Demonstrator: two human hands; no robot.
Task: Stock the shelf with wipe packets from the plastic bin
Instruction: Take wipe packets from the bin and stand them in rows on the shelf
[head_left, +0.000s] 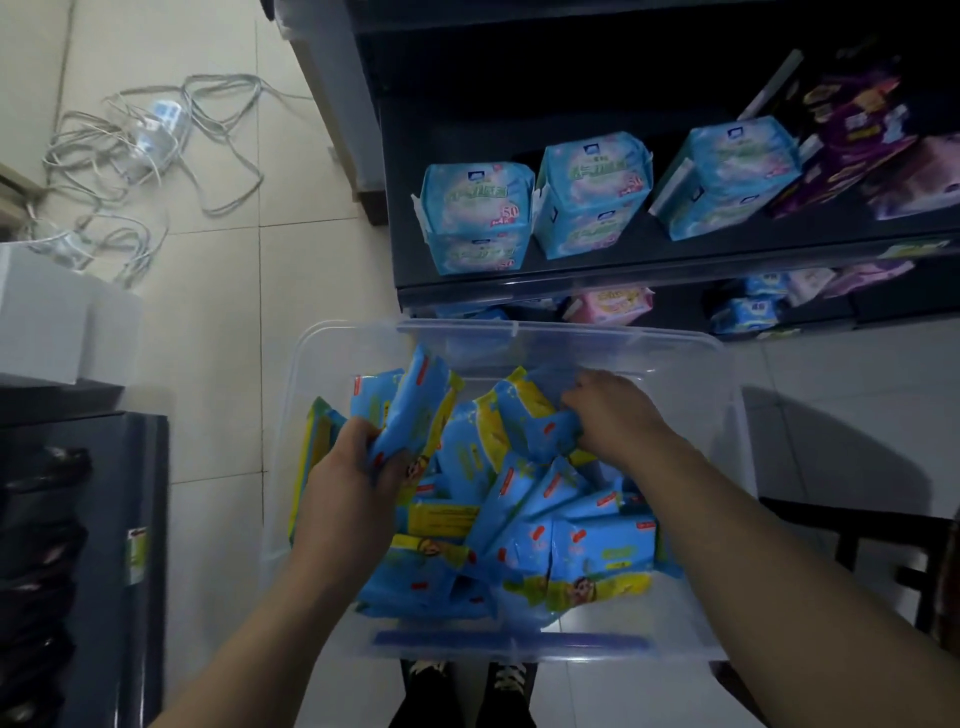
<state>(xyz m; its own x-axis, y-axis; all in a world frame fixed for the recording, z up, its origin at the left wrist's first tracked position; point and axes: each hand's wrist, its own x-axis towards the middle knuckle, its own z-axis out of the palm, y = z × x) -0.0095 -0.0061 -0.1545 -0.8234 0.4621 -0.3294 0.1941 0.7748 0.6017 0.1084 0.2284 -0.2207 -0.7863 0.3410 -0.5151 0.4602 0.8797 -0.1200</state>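
Head view: the picking-up step is in hand. Both hands are down in the clear plastic bin (727, 467), which stands just on the near side of the dark shelf (639, 236). The left hand (348, 478) grips a blue wipe packet (415, 410) raised above the pile. The right hand (618, 415) has its fingers (574, 399) curled round another packet (540, 423). Next, I judge, both packets need lifting over the far rim and setting upright on the shelf.

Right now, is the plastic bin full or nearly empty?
Partly full. Blue packets lie heaped across the bin, below its rim, while the left hand and right hand both grip some.
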